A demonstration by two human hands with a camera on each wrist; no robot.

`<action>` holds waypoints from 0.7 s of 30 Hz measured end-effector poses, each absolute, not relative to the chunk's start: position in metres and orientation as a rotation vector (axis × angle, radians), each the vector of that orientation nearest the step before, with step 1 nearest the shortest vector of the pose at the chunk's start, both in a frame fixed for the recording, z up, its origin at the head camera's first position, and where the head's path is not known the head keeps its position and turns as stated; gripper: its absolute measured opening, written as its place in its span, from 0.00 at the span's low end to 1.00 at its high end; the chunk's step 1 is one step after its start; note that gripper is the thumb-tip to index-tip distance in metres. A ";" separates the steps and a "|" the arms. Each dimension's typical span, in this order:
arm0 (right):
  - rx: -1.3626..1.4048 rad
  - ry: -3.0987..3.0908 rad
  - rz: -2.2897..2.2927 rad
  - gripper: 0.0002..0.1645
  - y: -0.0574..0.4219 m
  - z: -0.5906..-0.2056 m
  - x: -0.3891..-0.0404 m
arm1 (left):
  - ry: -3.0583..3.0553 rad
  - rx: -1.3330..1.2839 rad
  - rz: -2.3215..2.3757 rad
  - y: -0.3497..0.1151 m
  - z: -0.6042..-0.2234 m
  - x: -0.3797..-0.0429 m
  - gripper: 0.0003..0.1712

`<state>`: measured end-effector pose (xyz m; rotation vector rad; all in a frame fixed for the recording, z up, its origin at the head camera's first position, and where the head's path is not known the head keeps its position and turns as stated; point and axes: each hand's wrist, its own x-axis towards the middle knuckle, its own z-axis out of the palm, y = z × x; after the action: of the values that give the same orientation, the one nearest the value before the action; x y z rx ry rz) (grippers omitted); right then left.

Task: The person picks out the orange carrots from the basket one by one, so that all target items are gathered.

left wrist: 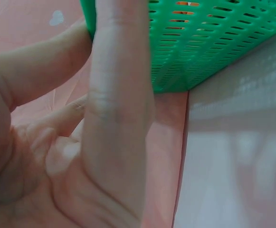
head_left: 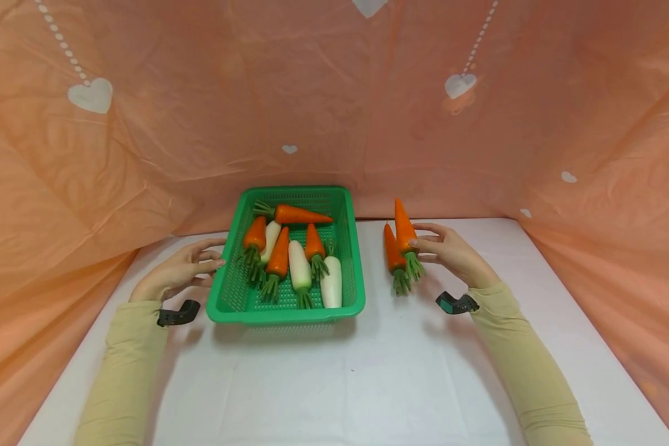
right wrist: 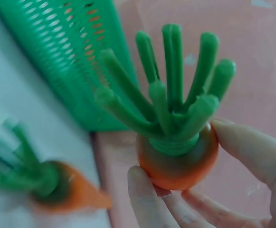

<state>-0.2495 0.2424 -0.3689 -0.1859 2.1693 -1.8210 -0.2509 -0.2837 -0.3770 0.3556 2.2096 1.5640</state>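
Note:
A green plastic basket (head_left: 286, 316) holds several orange carrots (head_left: 303, 215) and three white radishes (head_left: 299, 263), all with green stem tops. Beside its left wall is my left hand (head_left: 181, 269), the fingers loosely extended and touching the rim from outside. In the left wrist view, a finger covers part of the basket's slotted wall (left wrist: 209, 42). My right hand (head_left: 451, 251) pinches a carrot (head_left: 404, 228) near its stem end, tip pointing away from me. In the right wrist view, its stubby green stems (right wrist: 173, 71) face the camera. Another carrot (head_left: 393, 251) lies just left of the held one.
A white-covered table (head_left: 334, 384) carries everything. Behind and at both sides hangs a pink-orange curtain (head_left: 323, 93) with white hearts; it meets the table close behind the basket. Each wrist bears a dark band (head_left: 458, 303).

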 end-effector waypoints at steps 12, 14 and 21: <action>-0.056 2.213 -1.788 0.40 0.273 -0.406 -0.241 | 2.211 0.329 1.552 -0.283 -0.376 -0.251 0.40; -0.035 2.207 -1.781 0.40 0.275 -0.409 -0.241 | 2.204 0.332 1.555 -0.284 -0.375 -0.250 0.41; 0.032 2.191 -1.724 0.43 0.278 -0.416 -0.248 | 2.204 0.304 1.554 -0.284 -0.376 -0.251 0.40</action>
<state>-0.2481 0.2780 -0.4160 0.0318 2.1911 -1.7242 -0.2508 -0.2838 -0.3760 0.3036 2.2043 1.5542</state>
